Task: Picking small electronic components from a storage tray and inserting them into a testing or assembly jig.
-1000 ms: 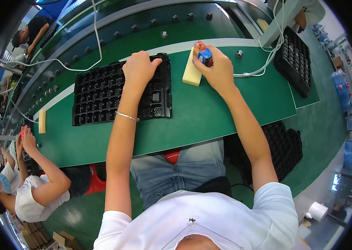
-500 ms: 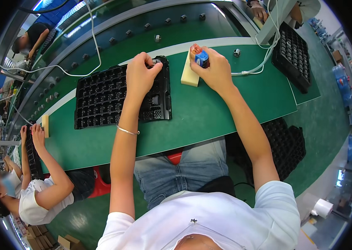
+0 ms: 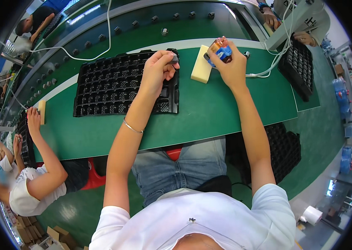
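Note:
My left hand (image 3: 156,73), a bracelet on its wrist, is closed with a small dark block-shaped part (image 3: 173,60) pinched between thumb and fingers. It hovers over the right end of a black compartment tray (image 3: 105,88); another dark part (image 3: 164,92) sits in a compartment below it. In my right hand (image 3: 233,66) is a blue and orange-red object (image 3: 222,50), its kind partly hidden by the fingers. That hand is just right of a pale yellow foam block (image 3: 201,68). Beyond its knuckles, a small metal part (image 3: 247,54) stands on the green table (image 3: 209,112).
Small parts stand in a row on the green conveyor (image 3: 142,35) past the table's far edge. White cables (image 3: 274,62) hang at the right, beside another black tray (image 3: 297,68). More trays (image 3: 282,150) lie below the table. A co-worker (image 3: 38,183) sits at the left.
My left hand has lifted from the tray with the dark part and turned. My right hand has moved right, off the foam block, tilting the blue and orange-red object. The view has shifted slightly.

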The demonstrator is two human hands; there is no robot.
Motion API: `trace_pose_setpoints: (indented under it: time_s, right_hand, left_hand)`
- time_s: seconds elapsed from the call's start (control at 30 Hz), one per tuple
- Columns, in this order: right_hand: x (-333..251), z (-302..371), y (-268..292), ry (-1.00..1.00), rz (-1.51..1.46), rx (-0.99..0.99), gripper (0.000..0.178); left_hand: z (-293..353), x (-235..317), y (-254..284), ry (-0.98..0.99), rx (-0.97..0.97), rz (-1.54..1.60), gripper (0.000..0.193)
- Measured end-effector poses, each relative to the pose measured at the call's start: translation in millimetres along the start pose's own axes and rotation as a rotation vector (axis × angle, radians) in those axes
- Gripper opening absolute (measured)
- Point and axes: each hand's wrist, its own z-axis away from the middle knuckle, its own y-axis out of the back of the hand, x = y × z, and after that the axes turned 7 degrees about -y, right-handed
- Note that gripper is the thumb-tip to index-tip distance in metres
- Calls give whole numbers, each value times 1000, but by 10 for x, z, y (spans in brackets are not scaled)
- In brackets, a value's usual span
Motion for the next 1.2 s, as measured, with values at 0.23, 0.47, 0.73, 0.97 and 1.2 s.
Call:
trace_pose_setpoints:
  time_s: [0.23, 0.47, 0.73, 0.97, 1.2]
  right_hand:
    - [-21, 107, -44, 73, 227, -18, 41]
    - [-52, 132, -35, 15, 180, -30, 34]
    - [-39, 132, -37, 10, 202, -45, 35]
    - [9, 69, -48, 41, 206, -91, 39]
    - [138, -173, -225, 77, 338, -86, 43]
  left_hand:
    - [8, -33, -11, -20, 21, 4, 13]
    - [14, -57, -47, -24, 8, -41, 13]
    - [16, -65, -37, -38, 5, -52, 12]
    - [25, -57, -53, -38, 8, -71, 13]
    - [6, -86, -36, -57, -13, -88, 15]
